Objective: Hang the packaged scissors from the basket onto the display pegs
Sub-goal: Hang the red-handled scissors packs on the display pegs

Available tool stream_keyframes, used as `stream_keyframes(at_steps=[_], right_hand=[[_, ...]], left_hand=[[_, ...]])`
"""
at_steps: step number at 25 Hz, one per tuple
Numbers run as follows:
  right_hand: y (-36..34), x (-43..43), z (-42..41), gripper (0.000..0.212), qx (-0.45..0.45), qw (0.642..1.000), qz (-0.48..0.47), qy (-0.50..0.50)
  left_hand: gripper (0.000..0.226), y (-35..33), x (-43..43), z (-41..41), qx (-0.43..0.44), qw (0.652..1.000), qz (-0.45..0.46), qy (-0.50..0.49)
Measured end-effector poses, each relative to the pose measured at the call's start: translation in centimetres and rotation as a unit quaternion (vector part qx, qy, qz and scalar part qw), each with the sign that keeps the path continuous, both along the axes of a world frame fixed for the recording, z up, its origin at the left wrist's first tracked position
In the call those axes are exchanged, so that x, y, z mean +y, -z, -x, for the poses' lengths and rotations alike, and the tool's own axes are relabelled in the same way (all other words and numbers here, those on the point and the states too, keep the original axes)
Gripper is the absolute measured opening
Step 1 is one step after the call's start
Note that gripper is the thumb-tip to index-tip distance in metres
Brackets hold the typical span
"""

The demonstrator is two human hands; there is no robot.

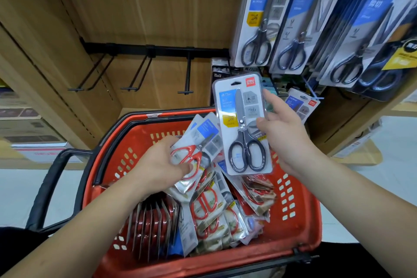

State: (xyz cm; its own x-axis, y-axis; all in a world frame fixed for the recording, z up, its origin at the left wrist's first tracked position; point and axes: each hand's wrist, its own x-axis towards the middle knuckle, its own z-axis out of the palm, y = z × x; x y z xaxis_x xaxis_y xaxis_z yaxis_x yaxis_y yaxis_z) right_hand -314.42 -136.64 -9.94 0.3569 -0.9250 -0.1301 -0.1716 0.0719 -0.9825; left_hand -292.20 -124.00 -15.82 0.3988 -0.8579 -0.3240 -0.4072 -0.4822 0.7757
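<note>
1. Red plastic forms the basket (300, 221), its walls pierced with rows of slots. Most of the task's stock lies in it as a loose heap of blister packs not yet hung.
2. The right hand (286, 142) pinches a black-handled scissors pack (242, 124) by its right edge, thumb on the front and fingers behind. It holds the pack upright above the basket's far rim, hang-hole uppermost.
3. The left hand (162, 160) is down in the basket, fingers curled round a red-handled scissors pack (191, 153) on top of the heap.
4. I judge the step to be the carry: one pack is lifted for hanging while the next is being gathered.
5. The next move calls for lining the card's top slot up with a peg tip. Bare wire pegs (187, 74) jut from a black rail (158, 48) to the left, while similar hung packs (259, 18) crowd the upper right.
6. The packs are glossy clear shells over stiff card with rounded corners. The pegs are thin dark wire with short crossbar ends, set against a wood-grain panel (146, 7).
</note>
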Motion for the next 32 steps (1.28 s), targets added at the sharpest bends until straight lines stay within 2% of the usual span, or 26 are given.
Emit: stream_keyframes(at_steps=[2,5,9,14,18,21,26,30,32], right_hand=[[-0.6,-0.2,0.0,0.068,-0.018,1.000,0.010,0.012],[-2.2,-0.2,0.0,0.072,-0.067,0.996,0.026,0.046],[-5.4,-0.4,-0.3,0.073,-0.100,0.986,0.068,0.111],[-9.1,-1.5,-1.3,0.058,-0.131,0.974,0.124,0.141],[-9.8,-3.8,-2.4,0.053,-0.124,0.957,0.217,0.148],[-9.4,-6.1,-3.3,0.052,-0.117,0.942,0.270,0.159],[-7.2,-10.4,-4.3,0.054,-0.101,0.943,0.266,0.173],[-7.5,-12.4,-5.0,0.054,-0.082,0.948,0.244,0.188],[-8.6,-11.9,-5.1,0.052,-0.025,0.942,0.250,0.223]], left_hand=[[0.037,-0.9,0.3,0.1,0.031,0.997,0.052,-0.043],[0.036,-3.0,0.8,0.1,0.057,0.987,0.131,-0.078],[0.059,-7.1,0.7,0.7,0.120,0.968,0.213,-0.058],[0.051,-12.2,-0.1,1.5,0.123,0.948,0.292,-0.032],[0.047,-15.9,-1.8,0.2,0.117,0.938,0.324,-0.032],[0.054,-16.4,-3.4,0.2,0.148,0.933,0.327,-0.035],[0.053,-15.0,-5.5,1.7,0.181,0.925,0.334,-0.030],[0.063,-14.2,-5.3,1.8,0.205,0.924,0.321,-0.042],[0.065,-13.8,-5.2,1.7,0.208,0.917,0.333,-0.062]])
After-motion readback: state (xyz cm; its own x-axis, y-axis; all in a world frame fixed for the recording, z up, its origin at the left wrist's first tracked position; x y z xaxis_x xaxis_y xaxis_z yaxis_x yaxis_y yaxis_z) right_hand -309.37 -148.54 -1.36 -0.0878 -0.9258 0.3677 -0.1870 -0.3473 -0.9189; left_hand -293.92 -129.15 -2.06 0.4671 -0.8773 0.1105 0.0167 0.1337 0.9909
